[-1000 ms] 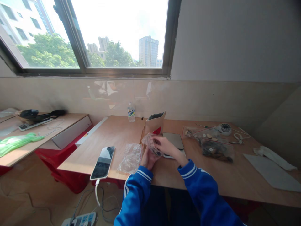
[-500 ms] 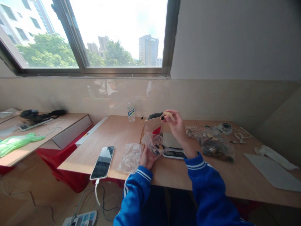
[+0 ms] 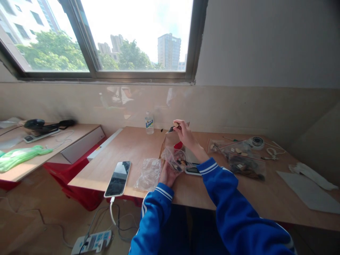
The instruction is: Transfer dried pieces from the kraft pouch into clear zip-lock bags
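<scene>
My left hand is closed around a clear plastic bag from below. Inside the bag lie several small brown and dark pieces. My right hand pinches a small tan piece that looks dried; its exact kind is unclear. It is at the open top of a standing brown paper pouch with a red patch on its front. Behind my right wrist, a kitchen scale is partly hidden on the table.
A flattened clear bag and a phone on a cable lie to the left. A bottle stands at the back. On the right are zip bags of dark pieces, a tape roll and a white sheet.
My right hand has moved left with the tan piece, from right of the pouch to its open top. My left hand still holds the plastic bag in about the same place.
</scene>
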